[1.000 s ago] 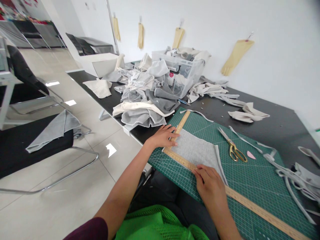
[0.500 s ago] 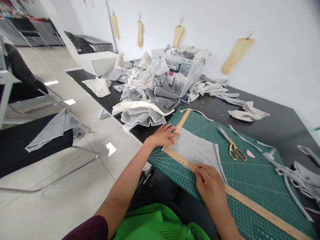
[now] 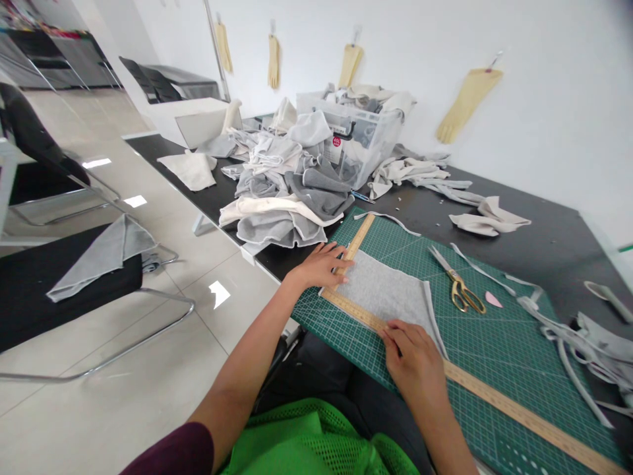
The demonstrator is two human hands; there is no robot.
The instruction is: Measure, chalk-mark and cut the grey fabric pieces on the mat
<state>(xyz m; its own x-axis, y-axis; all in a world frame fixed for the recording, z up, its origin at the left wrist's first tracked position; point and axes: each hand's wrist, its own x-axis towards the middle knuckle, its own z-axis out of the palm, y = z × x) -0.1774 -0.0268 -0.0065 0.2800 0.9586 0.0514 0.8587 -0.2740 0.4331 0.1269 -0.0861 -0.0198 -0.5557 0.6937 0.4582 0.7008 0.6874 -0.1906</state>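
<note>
A piece of light grey cloth (image 3: pixel 390 288) lies on the green cutting mat (image 3: pixel 395 239). A wooden L-square ruler (image 3: pixel 514 404) rests along two of its edges, the short arm crossing the cloth's left end. My left hand (image 3: pixel 322 266) lies over the short arm near the corner, its fingers stretched out and apart. On the long arm, my right hand (image 3: pixel 418 361) has thumb and fingers closed at the ruler's edge, over the cloth's near side. Gold-handled scissors (image 3: pixel 459 285) sit right of the cloth, beside a small pink piece of chalk (image 3: pixel 493 299).
A heap of grey and cream cloth (image 3: pixel 281 178) is piled at the mat's far left, before a clear plastic bin (image 3: pixel 368 142) full of cloth. Cloth strips (image 3: pixel 568 336) trail over the mat's right side. A black chair (image 3: pixel 74 284) stands at left.
The view has shifted very slightly. Both hands, the ruler and the cloth keep the same places relative to one another.
</note>
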